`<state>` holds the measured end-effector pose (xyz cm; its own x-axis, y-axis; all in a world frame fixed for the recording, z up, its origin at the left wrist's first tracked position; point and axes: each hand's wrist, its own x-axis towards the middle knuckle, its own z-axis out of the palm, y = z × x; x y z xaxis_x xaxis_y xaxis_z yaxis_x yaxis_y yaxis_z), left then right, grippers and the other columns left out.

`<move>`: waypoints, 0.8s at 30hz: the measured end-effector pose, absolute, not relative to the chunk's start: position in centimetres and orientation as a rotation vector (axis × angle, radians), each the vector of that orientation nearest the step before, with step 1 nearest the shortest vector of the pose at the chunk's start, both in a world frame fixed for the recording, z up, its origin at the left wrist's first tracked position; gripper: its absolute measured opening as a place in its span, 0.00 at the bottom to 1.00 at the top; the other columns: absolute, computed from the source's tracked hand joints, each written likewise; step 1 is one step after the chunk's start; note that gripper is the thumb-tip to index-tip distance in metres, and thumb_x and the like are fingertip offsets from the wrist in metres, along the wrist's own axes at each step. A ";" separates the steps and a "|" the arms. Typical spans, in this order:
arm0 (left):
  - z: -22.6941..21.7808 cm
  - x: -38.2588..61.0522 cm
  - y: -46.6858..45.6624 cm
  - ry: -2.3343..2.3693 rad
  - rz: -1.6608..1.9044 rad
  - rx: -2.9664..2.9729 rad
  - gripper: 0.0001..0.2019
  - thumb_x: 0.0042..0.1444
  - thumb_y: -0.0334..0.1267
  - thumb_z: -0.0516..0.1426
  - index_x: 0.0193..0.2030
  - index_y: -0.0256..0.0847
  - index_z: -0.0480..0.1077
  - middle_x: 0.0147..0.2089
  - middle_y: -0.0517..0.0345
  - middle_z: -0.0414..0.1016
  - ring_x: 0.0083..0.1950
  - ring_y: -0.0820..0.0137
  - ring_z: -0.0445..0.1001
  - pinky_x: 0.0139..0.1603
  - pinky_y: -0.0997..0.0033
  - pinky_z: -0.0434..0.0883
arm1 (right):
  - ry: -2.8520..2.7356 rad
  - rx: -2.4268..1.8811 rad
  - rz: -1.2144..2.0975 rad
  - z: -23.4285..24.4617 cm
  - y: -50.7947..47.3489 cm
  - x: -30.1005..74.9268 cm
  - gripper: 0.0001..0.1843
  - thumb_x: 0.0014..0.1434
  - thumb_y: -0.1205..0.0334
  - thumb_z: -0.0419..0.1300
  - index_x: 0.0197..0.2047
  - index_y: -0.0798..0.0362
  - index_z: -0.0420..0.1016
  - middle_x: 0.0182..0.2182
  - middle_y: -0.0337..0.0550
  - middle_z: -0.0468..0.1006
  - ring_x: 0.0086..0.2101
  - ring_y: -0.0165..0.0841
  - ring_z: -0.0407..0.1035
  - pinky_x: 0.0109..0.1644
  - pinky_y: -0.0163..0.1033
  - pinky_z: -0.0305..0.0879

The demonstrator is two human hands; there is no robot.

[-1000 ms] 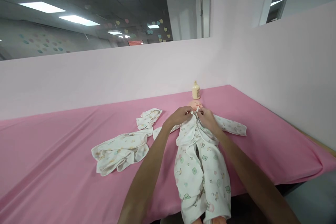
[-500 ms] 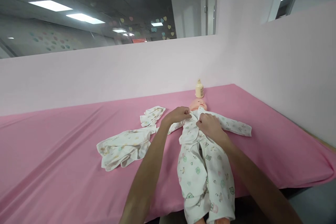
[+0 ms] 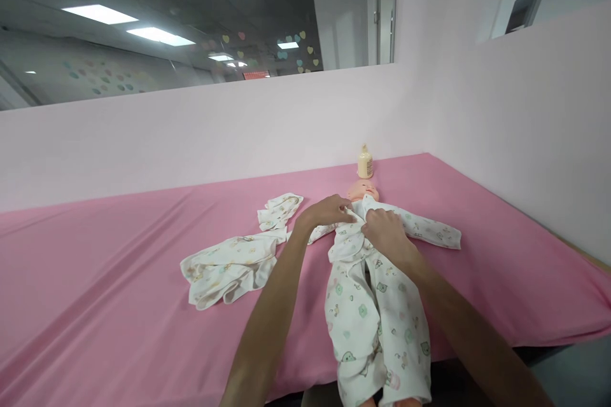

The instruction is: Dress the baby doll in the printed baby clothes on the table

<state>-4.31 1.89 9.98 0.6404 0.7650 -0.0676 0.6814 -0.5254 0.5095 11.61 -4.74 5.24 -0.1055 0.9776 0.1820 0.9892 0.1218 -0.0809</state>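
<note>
At the bottom middle of the frame the legs of the doll (image 3: 363, 191) pass over the near edge of the bench (image 3: 119, 280), and its bare feet show just under the cuffs. We judge this as the first danger: a strong pull toward us at the collar can make the whole body slide off the edge, because the pink cloth (image 3: 501, 267) under it looks smooth.

A little higher, in the centre, the printed sleepsuit (image 3: 377, 305) lies on the doll, with its front open in a narrow slit. The left hand (image 3: 327, 211) and the right hand (image 3: 384, 232) meet at the neck. Each grip is pressed together and pinches a flap of the sleepsuit. The fingertips of the right hand are mostly hidden behind its back, so we cannot see any fastener. If the two flaps are not matched there, the front can close crooked.

In the centre left, spare clothes (image 3: 229, 267) lie near the left forearm. A wide move of the elbow can drag them.

Farther up, just behind the doll's head, a small bottle (image 3: 365, 163) stands upright near the wall (image 3: 286, 121). A push of the doll away from us can knock it over.
</note>
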 end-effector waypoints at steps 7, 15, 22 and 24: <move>11.0 -3.8 0.6 0.887 0.235 2.314 0.16 0.55 0.50 0.55 0.34 0.39 0.74 0.33 0.58 0.68 0.33 0.72 0.62 0.31 0.73 0.57 | -1.938 -1.770 0.296 5.6 -3.3 13.4 0.17 0.58 0.59 0.52 0.21 0.52 0.53 0.20 0.38 0.63 0.23 0.28 0.54 0.27 0.36 0.45; 10.0 -3.1 0.6 0.911 0.242 2.321 0.18 0.51 0.46 0.57 0.21 0.39 0.55 0.23 0.64 0.49 0.25 0.76 0.49 0.26 0.71 0.48 | -1.750 -1.461 0.903 6.3 -3.1 14.7 0.14 0.50 0.64 0.50 0.22 0.51 0.44 0.19 0.32 0.44 0.21 0.25 0.40 0.23 0.35 0.37; 11.2 -3.8 0.3 0.912 0.298 2.314 0.16 0.51 0.40 0.54 0.21 0.40 0.49 0.23 0.64 0.46 0.24 0.77 0.45 0.26 0.70 0.45 | -1.955 -1.563 0.726 5.7 -2.9 14.2 0.07 0.51 0.63 0.50 0.23 0.52 0.56 0.20 0.33 0.56 0.22 0.26 0.51 0.25 0.34 0.44; 11.6 -4.6 0.6 0.996 0.316 2.328 0.16 0.50 0.39 0.54 0.21 0.40 0.48 0.23 0.64 0.45 0.24 0.77 0.45 0.26 0.70 0.45 | -1.916 -1.598 0.626 5.7 -2.9 14.1 0.06 0.51 0.64 0.50 0.24 0.52 0.57 0.21 0.33 0.60 0.24 0.27 0.54 0.26 0.34 0.45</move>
<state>-4.55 0.60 11.59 0.6930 0.7208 -0.0101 0.5828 -0.5520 0.5963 14.12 -2.88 5.67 -0.1314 0.9837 0.1225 0.7214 0.1796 -0.6688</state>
